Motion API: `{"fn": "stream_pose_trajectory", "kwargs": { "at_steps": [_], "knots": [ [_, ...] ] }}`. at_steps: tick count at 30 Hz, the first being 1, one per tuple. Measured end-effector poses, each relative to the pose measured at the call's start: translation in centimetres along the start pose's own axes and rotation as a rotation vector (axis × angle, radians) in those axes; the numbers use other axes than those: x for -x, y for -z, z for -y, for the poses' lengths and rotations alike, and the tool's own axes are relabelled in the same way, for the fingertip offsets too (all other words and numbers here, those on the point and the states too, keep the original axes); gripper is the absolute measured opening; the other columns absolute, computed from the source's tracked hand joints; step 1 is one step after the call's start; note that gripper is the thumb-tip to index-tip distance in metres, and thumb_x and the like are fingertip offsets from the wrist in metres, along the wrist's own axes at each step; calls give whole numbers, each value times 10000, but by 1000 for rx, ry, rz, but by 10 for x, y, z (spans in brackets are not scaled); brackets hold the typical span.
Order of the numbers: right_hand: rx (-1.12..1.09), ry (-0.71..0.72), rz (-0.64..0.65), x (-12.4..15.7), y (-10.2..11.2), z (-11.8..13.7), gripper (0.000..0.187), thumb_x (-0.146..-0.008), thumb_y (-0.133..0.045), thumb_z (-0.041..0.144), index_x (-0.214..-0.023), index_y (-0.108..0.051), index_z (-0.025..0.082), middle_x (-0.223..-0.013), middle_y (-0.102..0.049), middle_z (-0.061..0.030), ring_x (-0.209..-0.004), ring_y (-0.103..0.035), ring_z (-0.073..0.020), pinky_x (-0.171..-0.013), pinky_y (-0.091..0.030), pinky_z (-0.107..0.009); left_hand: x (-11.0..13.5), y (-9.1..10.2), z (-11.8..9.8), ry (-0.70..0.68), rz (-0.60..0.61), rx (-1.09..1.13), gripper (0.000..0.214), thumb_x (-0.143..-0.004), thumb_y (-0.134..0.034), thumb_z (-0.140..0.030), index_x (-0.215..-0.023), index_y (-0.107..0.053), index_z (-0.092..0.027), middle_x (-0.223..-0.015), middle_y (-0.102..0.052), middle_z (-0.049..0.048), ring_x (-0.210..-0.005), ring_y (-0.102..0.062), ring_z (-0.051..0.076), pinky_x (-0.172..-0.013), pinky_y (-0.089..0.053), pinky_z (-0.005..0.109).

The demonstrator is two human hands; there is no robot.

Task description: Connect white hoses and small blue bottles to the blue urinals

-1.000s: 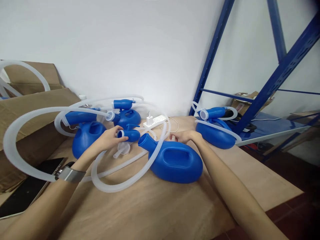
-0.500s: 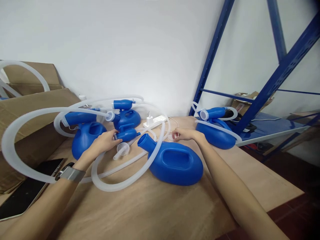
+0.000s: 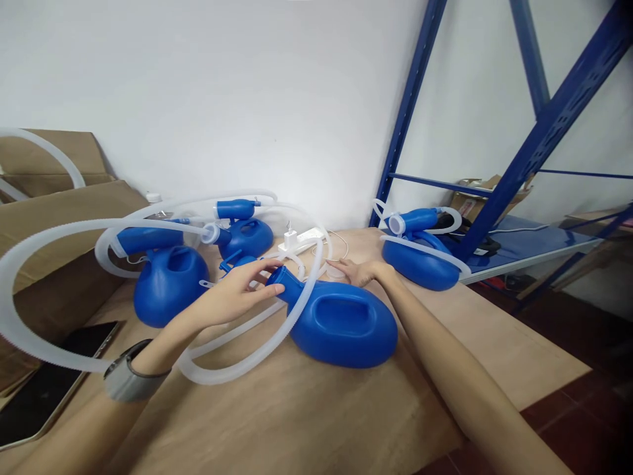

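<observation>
Bottle (image 3: 346, 326) is glossy blue plastic with angled neck.

Hidden behind left hand (image 3: 232, 300): most of small blue plastic spout piece (image 3: 233, 260). Cut off by left edge: translucent white ribbed hose loop (image 3: 49, 232), dark flat tablet (image 3: 44, 389). Grip of right hand (image 3: 359, 272): too small to tell.

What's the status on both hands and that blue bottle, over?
Left hand open, fingertips at blue bottle neck. Right hand by small white piece, grip unclear. Corrugated hose loops across bottle's neck.
</observation>
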State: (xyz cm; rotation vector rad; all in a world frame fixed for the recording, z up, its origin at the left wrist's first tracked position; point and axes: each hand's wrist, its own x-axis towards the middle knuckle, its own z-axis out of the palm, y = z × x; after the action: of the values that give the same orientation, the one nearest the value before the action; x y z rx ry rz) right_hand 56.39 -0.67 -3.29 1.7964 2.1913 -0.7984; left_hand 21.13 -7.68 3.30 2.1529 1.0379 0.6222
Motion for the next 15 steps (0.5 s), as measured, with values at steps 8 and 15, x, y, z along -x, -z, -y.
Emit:
{"fn": "stream_pose_trajectory", "kwargs": {
  "at_steps": [8,15],
  "knots": [
    [-24,101,45,-4,4,9,1397,-586,-947,466,-1708,-121,368,-1788,144,-93,-1636,-3,-445,-1300,-184,-556,4,42,20,25,53,-48,545,-781,-790,-568,-1245,-726,-289,-1263,-756,62,-1058,-728,292,-874,-618,389],
    [-23,230,-47,-5,2,24,1289,-557,-963,507,-1664,-334,308,-1787,-72,-105,-1630,-74,-441,-1302,-178,-537,7,67,52,87,59,13,518,-756,-812,-512,-1228,-751,-309,-1231,-773,62,-1033,-738,287,-893,-629,385]
  ]
}}
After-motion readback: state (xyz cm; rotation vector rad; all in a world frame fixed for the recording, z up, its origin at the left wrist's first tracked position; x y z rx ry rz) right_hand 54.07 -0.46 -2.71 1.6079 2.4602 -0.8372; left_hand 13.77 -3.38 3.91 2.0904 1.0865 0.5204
